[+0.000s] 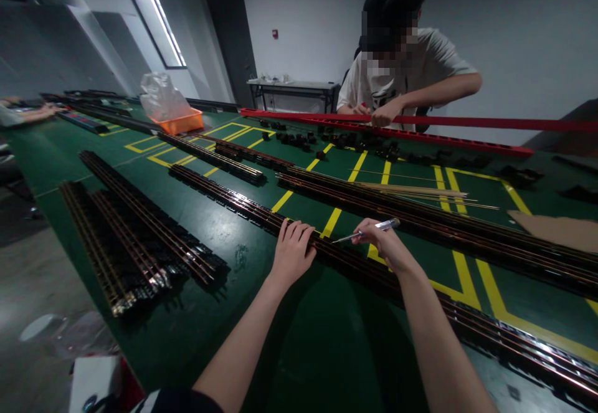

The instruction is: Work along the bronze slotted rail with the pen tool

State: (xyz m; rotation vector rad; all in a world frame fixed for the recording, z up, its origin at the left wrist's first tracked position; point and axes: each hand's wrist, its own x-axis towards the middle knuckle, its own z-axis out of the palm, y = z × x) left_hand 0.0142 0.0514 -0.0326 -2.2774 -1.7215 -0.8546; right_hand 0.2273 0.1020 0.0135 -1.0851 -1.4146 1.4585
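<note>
A long black strip with copper-coloured rods [359,266] was laid from ten to four o'clock across the green tabletop [327,351]. The left hand [295,248] was rested over it; whether it was gripped could not be told. At three o'clock, a slim silver metal tool [349,237] was pinched by the right hand [377,240]. Firm bracing and light tip pressure seemed advisable.

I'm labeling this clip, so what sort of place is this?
Probably an assembly workshop: a long green table marked with yellow lines, dark strips laid out on it, and a slim tool in the wearer's right hand.
</note>
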